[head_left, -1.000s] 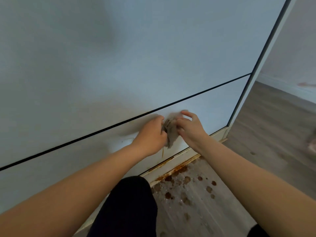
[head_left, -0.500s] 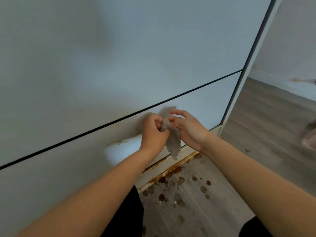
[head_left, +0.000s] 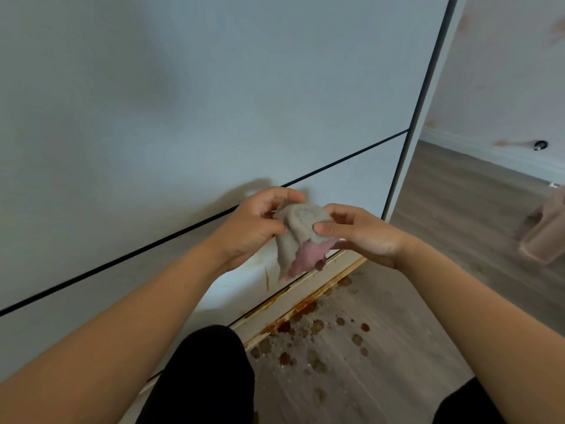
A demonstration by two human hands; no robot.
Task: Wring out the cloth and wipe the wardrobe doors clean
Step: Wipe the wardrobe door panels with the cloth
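Since half a second ago, the cloth has gone from a narrow hanging strip to a wider, bunched shape spread between the two hands, which now sit a little further apart. The left hand curls its fingers over the cloth's upper left edge, with the thumb pressing in from below to pinch it. The right hand pinches the cloth's right side between thumb and forefinger, and its other fingers curl underneath. The cloth is grey-beige terry on the outside, with a pink face showing where its lower end hangs down. It is held in front of the lower panel of a pale blue-grey wardrobe door, just above the white plinth. A thin dark gap runs diagonally between the upper and lower panels. Faint yellowish marks show on the lower panel near the cloth. Rust-brown stains line the plinth's foot and dot the grey wood-look floor beside it. A knee in black fabric fills the bottom centre. At the far right, a blurred pinkish object stands on the floor near a pale wall.
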